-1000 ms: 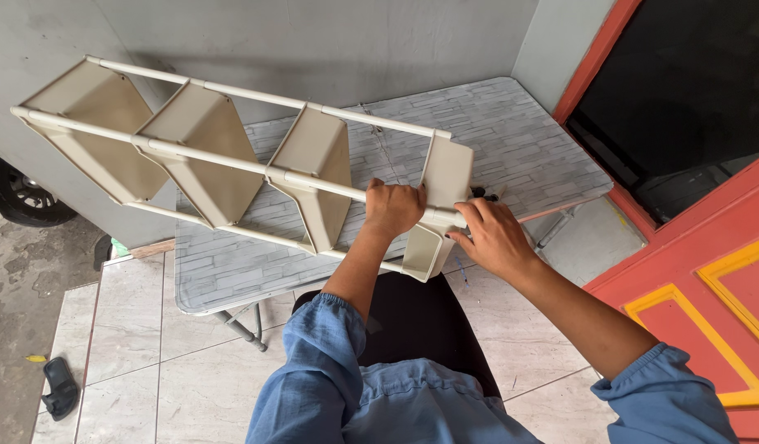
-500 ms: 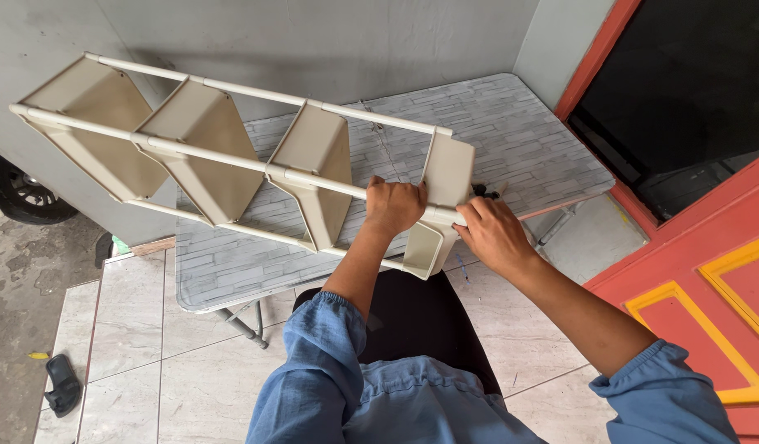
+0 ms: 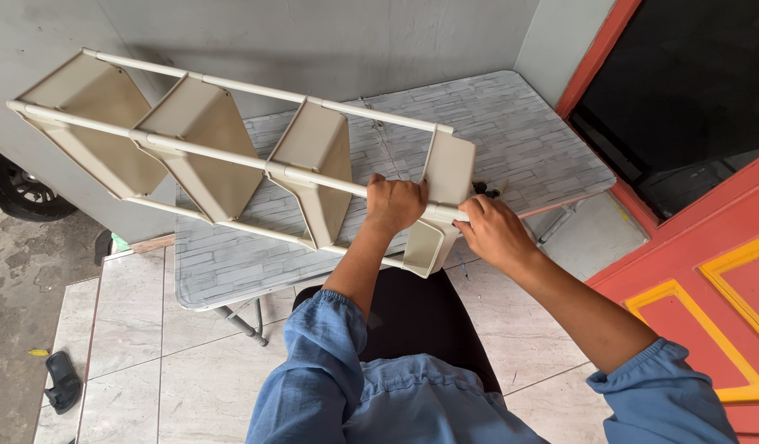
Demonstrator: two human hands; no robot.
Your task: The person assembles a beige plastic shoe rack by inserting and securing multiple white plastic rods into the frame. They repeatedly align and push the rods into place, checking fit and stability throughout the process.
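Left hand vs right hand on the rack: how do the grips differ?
The left hand is a closed fist around a white pole of the beige shelf rack, just inside the end shelf; the right hand grips that pole's end, just past the end shelf. The left forearm comes up from below, while the right angles in from the lower right. Both have blue sleeves pushed back and hold the rack on its side over the table.

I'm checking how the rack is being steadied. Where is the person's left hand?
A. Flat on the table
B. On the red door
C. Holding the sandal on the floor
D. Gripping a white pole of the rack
D: the left hand is wrapped around a white pole of the rack, beside the end shelf.
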